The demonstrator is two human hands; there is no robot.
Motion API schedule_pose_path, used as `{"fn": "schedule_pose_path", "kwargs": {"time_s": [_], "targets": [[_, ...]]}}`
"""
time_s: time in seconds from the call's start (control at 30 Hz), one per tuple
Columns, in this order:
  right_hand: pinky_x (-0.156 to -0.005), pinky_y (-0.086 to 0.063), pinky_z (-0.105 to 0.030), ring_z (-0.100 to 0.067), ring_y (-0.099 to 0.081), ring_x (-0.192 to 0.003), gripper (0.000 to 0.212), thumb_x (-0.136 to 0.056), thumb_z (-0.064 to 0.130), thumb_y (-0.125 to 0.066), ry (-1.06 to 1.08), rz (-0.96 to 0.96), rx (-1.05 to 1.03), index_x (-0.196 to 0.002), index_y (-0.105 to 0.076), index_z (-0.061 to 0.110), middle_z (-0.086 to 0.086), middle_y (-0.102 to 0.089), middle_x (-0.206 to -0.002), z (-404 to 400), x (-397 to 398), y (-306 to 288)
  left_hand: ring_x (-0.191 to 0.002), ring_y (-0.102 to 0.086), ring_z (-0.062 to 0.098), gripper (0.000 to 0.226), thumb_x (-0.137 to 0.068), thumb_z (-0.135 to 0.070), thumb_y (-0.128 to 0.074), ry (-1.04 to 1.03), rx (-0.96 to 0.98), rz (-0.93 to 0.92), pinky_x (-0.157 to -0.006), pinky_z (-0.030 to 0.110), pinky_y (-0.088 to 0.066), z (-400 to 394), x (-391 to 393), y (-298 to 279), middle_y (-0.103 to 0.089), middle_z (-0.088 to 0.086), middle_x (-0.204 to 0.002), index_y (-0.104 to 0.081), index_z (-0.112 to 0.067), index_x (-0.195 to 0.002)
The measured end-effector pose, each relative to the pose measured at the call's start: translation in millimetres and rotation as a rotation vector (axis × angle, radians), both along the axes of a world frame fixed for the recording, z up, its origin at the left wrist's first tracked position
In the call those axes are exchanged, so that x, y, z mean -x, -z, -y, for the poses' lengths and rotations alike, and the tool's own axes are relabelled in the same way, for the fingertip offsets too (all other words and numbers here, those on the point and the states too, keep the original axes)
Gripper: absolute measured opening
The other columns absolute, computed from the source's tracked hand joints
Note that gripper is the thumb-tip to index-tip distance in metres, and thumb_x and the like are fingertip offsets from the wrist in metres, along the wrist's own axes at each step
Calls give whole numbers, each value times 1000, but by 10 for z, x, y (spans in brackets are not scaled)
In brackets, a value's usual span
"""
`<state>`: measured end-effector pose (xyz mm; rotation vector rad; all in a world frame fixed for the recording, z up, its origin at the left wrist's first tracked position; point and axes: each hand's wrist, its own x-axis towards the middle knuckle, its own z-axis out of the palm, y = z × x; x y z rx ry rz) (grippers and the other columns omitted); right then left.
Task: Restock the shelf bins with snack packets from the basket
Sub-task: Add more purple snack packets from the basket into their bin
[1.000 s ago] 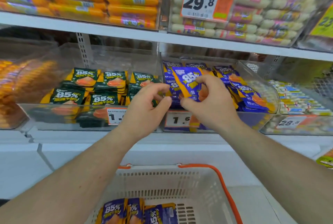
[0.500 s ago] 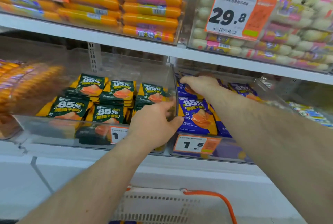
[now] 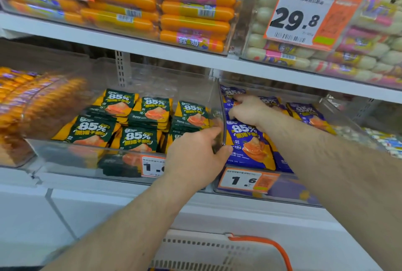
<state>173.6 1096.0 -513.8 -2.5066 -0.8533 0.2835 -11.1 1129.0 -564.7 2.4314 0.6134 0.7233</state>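
Left grip on bin divider; right grip unclear, fingertips among blue packets.

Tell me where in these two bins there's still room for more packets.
Green bin: bare floor behind the green packets, up to the back wall. Purple bin: crowded, purple packets front to back, right hand among them, left hand on the divider.

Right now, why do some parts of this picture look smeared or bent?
Head view: motion blur smears the orange sausages at left; the wide lens bows the shelf edge; the price tag reads sharply; glare whitens the clear bin front; lighting is even, with soft shadows.
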Motion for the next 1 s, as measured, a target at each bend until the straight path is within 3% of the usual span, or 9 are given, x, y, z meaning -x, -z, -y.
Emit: {"fn": "schedule_pose_path", "kwargs": {"time_s": [0.17,0.27,0.4,0.53,0.67,0.77,0.83,0.93,1.0], "targets": [[-74,-38,-32,-25,-48,-94,9,-95,12,-52,-30,41,131,-99,-56,5,-15,-51,-103,-32,31,-91,-109,-62,6,44,-92,-50,-58,28,-2,-25,-75,24,-52,-1,5,-15,-69,-16,-117,-52,-32,-132],[-72,-36,-32,-24,-47,-91,12,-95,13,-49,-31,57,77,-86,-54,9,-10,-50,-91,36,20,-107,-103,-62,4,47,-89,-45,-64,50,105,61,-75,22,-54,-12,22,-35,-67,-15,-120,-53,-30,-133],[-87,-48,-39,-30,-58,-105,28,-89,29,-52,50,183,-85,-110,-66,17,-9,-64,-106,204,67,-43,-88,-64,3,34,-88,-33,-69,23,207,302,-73,30,-57,-19,55,6,-64,-16,-109,-61,-26,-120],[-97,-44,-40,-32,-56,-113,35,-85,25,-57,-32,487,-255,-117,-69,17,-7,-68,-118,390,346,103,-73,-50,1,16,-84,-22,-60,52,-128,526,-67,13,-48,36,175,112,-57,-14,-91,-65,-18,-98],[-86,-44,-42,-35,-57,-94,33,-74,26,-47,-82,638,-402,-91,-72,11,-9,-69,-95,541,707,274,-67,-44,-8,14,-80,-19,-56,177,-176,493,-62,13,-39,99,305,295,-47,-17,-81,-65,-16,-90],[-71,-41,-37,-27,-53,-75,22,-73,21,-45,-135,726,-703,-71,-64,9,-6,-64,-73,676,995,487,-67,-45,-9,16,-78,-19,-60,216,-138,295,-58,20,-38,123,504,525,-46,-21,-77,-66,-22,-92],[-66,-36,-33,-21,-47,-69,17,-73,16,-48,-173,676,-829,-68,-62,7,-6,-60,-66,767,1242,788,-77,-50,-2,25,-84,-24,-60,304,-166,-63,-67,25,-46,158,702,697,-53,-19,-89,-65,-25,-109],[-63,-34,-31,-21,-47,-66,20,-75,18,-46,-215,459,-726,-66,-59,6,-4,-56,-64,860,1527,1514,-104,-56,13,41,-92,-31,-56,405,-137,-725,-91,36,-49,121,946,926,-57,-9,-121,-52,-28,-133],[-61,-38,-32,-21,-50,-67,23,-80,22,-45,-209,237,-494,-68,-60,7,-2,-56,-67,883,1665,2032,-106,-56,17,44,-94,-33,-55,431,-99,-964,-92,39,-50,48,1062,1049,-57,-5,-126,-48,-27,-137]]}}
